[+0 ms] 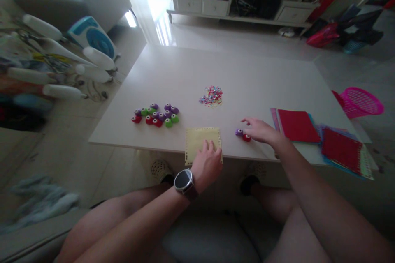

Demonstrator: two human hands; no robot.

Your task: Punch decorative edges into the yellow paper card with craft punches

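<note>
A square yellow sheet [197, 136] with small punched holes along its borders lies at the table's front edge and partly overhangs it. My left hand [207, 166], with a watch on the wrist, rests on the sheet with its fingers stretched out flat. To the right, my right hand [261, 130] hovers with fingers apart at a purple craft punch [238, 132] and a red craft punch [246, 137]; whether it touches the red one I cannot tell. Several more purple, green and red craft punches [160, 116] are grouped left of the sheet.
Colourful paper confetti [212, 96] is heaped mid-table. On the right lie a stack of coloured sheets [298, 125] and a fanned pile with punched edges [341, 152]. A pink basket [364, 100] stands beyond the right edge of the white table [247, 74].
</note>
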